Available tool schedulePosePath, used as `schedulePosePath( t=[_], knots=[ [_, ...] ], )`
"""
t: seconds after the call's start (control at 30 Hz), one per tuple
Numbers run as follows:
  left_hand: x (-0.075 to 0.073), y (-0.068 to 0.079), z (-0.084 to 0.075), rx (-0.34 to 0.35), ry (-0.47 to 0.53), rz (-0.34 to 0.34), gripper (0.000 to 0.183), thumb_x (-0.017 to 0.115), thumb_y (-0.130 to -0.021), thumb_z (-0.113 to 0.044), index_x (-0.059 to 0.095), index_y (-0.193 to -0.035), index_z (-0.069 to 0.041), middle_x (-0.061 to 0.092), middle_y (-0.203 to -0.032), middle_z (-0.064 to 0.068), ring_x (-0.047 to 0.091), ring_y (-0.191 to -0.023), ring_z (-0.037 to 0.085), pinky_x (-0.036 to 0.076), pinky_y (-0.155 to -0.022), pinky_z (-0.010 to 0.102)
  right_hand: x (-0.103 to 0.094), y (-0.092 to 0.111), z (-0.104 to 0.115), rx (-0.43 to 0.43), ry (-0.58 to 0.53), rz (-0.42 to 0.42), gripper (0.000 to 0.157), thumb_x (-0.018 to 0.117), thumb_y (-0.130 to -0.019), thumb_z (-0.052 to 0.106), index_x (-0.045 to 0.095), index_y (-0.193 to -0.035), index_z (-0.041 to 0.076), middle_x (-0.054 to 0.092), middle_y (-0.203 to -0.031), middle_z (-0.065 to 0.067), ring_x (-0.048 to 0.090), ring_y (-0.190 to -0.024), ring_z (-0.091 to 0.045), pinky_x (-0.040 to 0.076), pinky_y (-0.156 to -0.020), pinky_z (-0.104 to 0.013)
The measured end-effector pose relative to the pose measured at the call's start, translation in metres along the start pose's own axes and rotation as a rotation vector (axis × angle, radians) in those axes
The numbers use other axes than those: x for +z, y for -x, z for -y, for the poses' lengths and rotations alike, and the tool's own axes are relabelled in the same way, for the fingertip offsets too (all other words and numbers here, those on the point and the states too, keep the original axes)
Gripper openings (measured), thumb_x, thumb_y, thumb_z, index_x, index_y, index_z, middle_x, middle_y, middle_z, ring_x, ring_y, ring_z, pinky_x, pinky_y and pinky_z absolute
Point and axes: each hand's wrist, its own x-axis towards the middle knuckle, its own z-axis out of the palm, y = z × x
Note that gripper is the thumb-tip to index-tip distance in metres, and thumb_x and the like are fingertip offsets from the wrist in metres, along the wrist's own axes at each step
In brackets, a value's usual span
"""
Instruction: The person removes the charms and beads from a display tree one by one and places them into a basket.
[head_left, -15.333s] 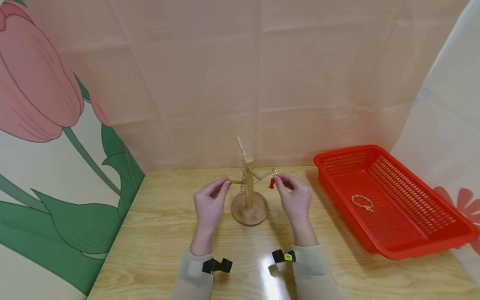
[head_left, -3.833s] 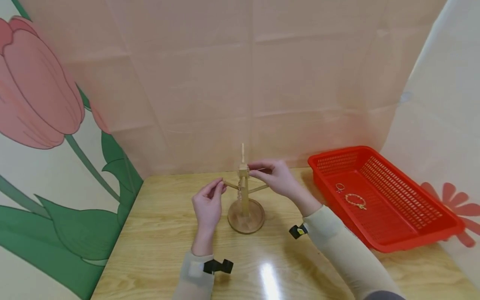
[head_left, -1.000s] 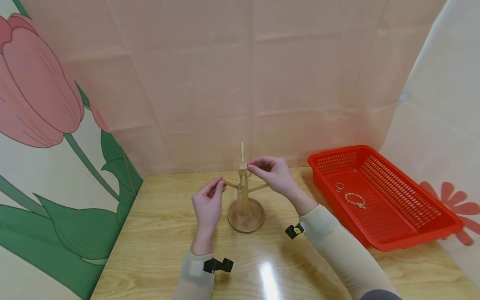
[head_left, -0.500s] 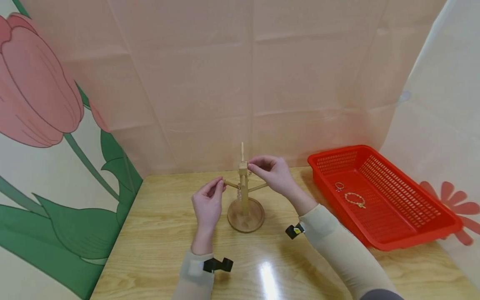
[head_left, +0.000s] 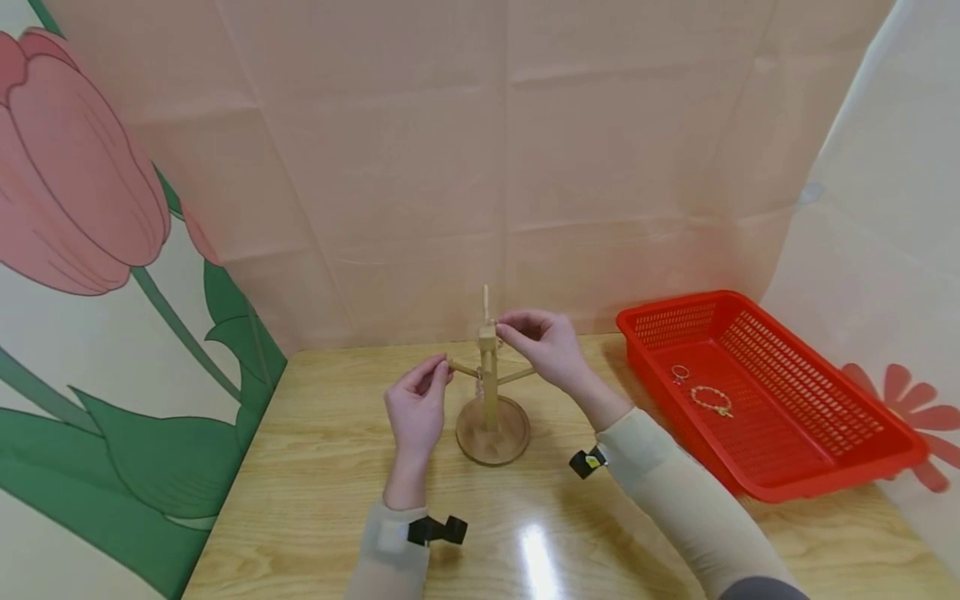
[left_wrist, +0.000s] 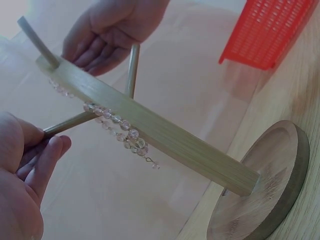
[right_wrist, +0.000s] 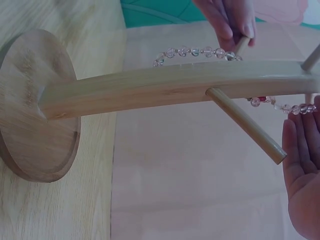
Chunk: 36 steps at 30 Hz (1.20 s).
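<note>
Head view: left hand (head_left: 417, 406) pinched peg (left_wrist: 70, 123), right hand (head_left: 545, 345) beads (right_wrist: 301, 109); one bracelet (left_wrist: 116, 119) hung, two loops (head_left: 711, 401) lay unhung near desk's (head_left: 322, 450) right edge

"How did the bracelet stand (right_wrist: 150, 87) look on your remote feed?"
"I read it as smooth, matt wood; its round base (right_wrist: 35, 140) looked rougher, with streaky grain."
"And the strung beads (left_wrist: 133, 134)?"
"They shone like glass, and the basket (head_left: 847, 471) looked like smooth, faintly shiny plastic."
"The tabletop (head_left: 322, 450)?"
"Wood-grained, and it gleamed. I couldn't tell whether the creased backdrop (head_left: 390, 167) was cloth or plastic."
</note>
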Motion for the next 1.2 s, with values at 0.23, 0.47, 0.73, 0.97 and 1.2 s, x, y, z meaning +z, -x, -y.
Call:
schedulePosePath(
  t=[0.23, 0.47, 0.73, 0.97, 1.2],
  knots=[
    [0.000, 0.000, -0.001, 0.001, -0.013, 0.000, 0.015, 0.075, -0.100, 0.002, 0.079, -0.112, 0.009, 0.079, -0.101, 0.022, 0.081, -0.084, 0.025, 0.067, -0.076, 0.029, 0.001, -0.002, -0.002, 0.005, -0.015, -0.016, 0.015, 0.079, -0.100, 0.014, 0.081, -0.109, 0.002, 0.080, -0.102, -0.010, 0.074, -0.088, -0.026, 0.064, -0.075, -0.025],
    [0.000, 0.000, 0.001, 0.002, 0.000, 0.002, 0.017, 0.074, -0.100, 0.002, 0.076, -0.112, 0.014, 0.079, -0.101, 0.023, 0.080, -0.085, 0.037, 0.067, -0.076, 0.028, 0.003, -0.003, -0.002, 0.002, -0.019, -0.026, 0.015, 0.079, -0.100, 0.013, 0.081, -0.109, 0.002, 0.079, -0.101, -0.010, 0.073, -0.088, -0.034, 0.063, -0.073, -0.023],
    [0.001, 0.000, 0.001, 0.015, 0.005, -0.007, 0.016, 0.075, -0.099, 0.002, 0.078, -0.111, 0.012, 0.079, -0.101, 0.024, 0.080, -0.084, 0.028, 0.067, -0.076, 0.028, 0.008, -0.004, -0.001, -0.017, -0.049, -0.063, 0.013, 0.078, -0.100, 0.010, 0.080, -0.107, -0.001, 0.079, -0.099, -0.016, 0.072, -0.084, -0.027, 0.062, -0.072, -0.021],
    [0.001, -0.002, -0.001, 0.015, 0.005, -0.005, 0.016, 0.075, -0.099, 0.003, 0.076, -0.111, 0.014, 0.078, -0.100, 0.024, 0.080, -0.084, 0.032, 0.067, -0.076, 0.028, 0.009, -0.005, -0.001, -0.006, -0.066, -0.101, 0.015, 0.079, -0.100, 0.012, 0.080, -0.108, -0.001, 0.078, -0.099, -0.016, 0.070, -0.084, -0.018, 0.061, -0.073, -0.020],
    [-0.001, 0.002, -0.001, -0.008, 0.009, -0.003, 0.015, 0.075, -0.100, 0.001, 0.079, -0.112, 0.008, 0.078, -0.103, 0.026, 0.080, -0.085, 0.026, 0.067, -0.078, 0.028, 0.016, -0.001, -0.006, -0.017, -0.081, -0.124, 0.013, 0.080, -0.099, 0.009, 0.080, -0.106, -0.001, 0.078, -0.095, -0.009, 0.070, -0.082, -0.014, 0.060, -0.071, -0.020]
  ],
)
